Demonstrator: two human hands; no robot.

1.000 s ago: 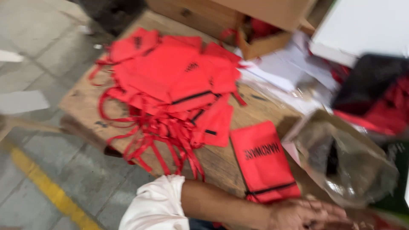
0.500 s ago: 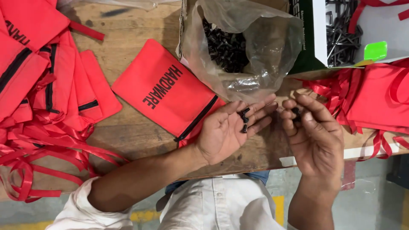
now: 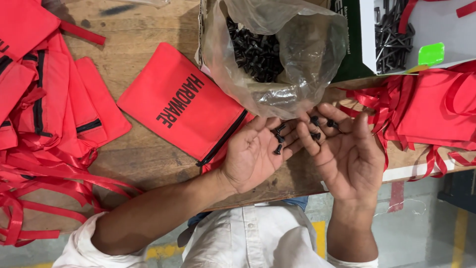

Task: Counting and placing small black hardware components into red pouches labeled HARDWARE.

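My left hand (image 3: 255, 151) lies palm up over the table's front edge, with a few small black screws (image 3: 278, 140) resting on its fingers. My right hand (image 3: 344, 149) is palm up beside it, fingers touching the left ones, and carries a few black screws (image 3: 317, 126) too. Just beyond both hands sits a clear plastic bag (image 3: 282, 54) full of black screws. A flat red pouch (image 3: 183, 101) with black lettering and a black zip lies left of my left hand, partly under it.
A heap of red pouches and red ribbons (image 3: 39, 114) covers the left of the wooden table (image 3: 144, 159). More red pouches (image 3: 431, 111) lie at the right. A white box (image 3: 421, 30) of dark nails stands at the back right. Grey floor with a yellow line is below.
The view swung from the red pouch heap to the bag of screws. My hands came together palm up; my right hand, curled half a second ago, now lies flatter with screws showing.
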